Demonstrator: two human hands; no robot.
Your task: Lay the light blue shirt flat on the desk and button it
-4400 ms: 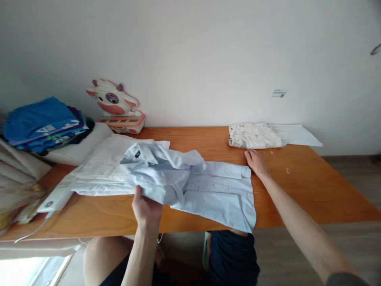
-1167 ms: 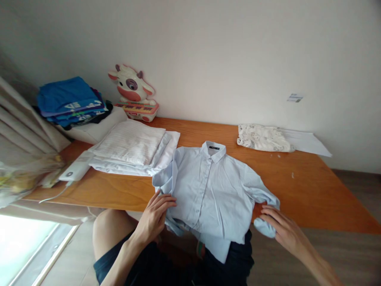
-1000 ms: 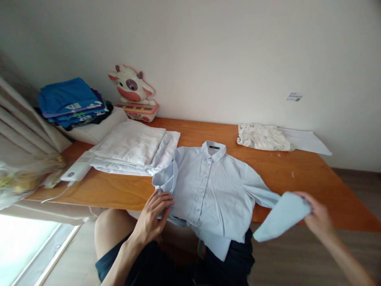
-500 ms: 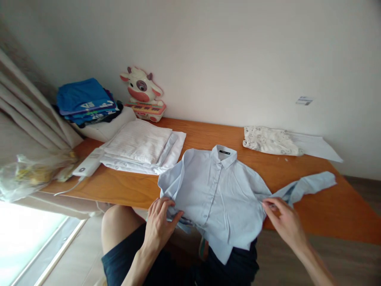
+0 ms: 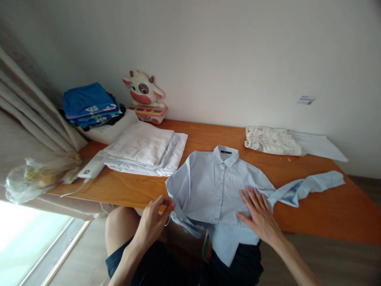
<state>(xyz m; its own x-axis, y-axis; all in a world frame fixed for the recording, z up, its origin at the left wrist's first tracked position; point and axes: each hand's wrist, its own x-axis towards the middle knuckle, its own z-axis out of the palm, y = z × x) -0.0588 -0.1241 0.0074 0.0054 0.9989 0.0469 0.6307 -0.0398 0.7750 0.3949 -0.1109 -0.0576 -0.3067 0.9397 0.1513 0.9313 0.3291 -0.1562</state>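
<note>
A light blue button-up shirt [image 5: 205, 186] lies front up, its collar toward the wall and its hem hanging over the table's near edge. One sleeve stretches to the right across the wood; the other bends down at the left. My right hand [image 5: 260, 216] rests flat on the shirt's right front, fingers spread. Beside the left sleeve, my left hand [image 5: 154, 218] has its thumb and fingers pinched together. A thin white loop shows just below those fingertips; what they hold, if anything, is unclear.
On the wooden table [image 5: 127, 190] are folded white cloths [image 5: 139, 143], a white power adapter [image 5: 92, 165], a cow toy keyboard [image 5: 145, 97] and patterned fabric [image 5: 272, 141] on white paper. Blue folded clothes [image 5: 89, 101] are stacked at left, near a plastic bag [image 5: 32, 178].
My right hand has let go of the right sleeve area and moved left, flat onto the shirt front. My left hand has closed its fingers, and the left sleeve now hangs lower.
</note>
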